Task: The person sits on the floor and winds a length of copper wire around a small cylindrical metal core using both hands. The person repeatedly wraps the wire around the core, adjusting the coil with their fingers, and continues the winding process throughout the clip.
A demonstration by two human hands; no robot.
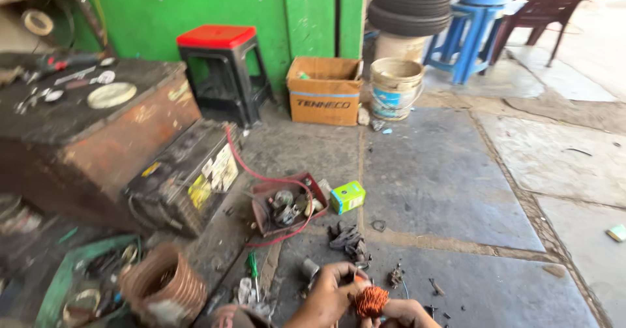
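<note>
At the bottom edge of the head view both hands meet over the stone floor. My left hand (326,297) and my right hand (403,313) hold a small orange copper wire coil (372,300) between them. Loose metal parts (347,240) lie on the floor just beyond the hands. A red tray of small parts (261,218) and a small green box (347,197) sit further out.
A large battery (186,175) with a red cable (251,168) sits left beside a rusty metal chest (124,142). A ribbed copper-coloured coil (163,287) lies lower left. A cardboard box (324,90), bucket (395,87), black stool with red seat (218,70), stacked tyres (411,5) and blue stool (466,38) stand behind.
</note>
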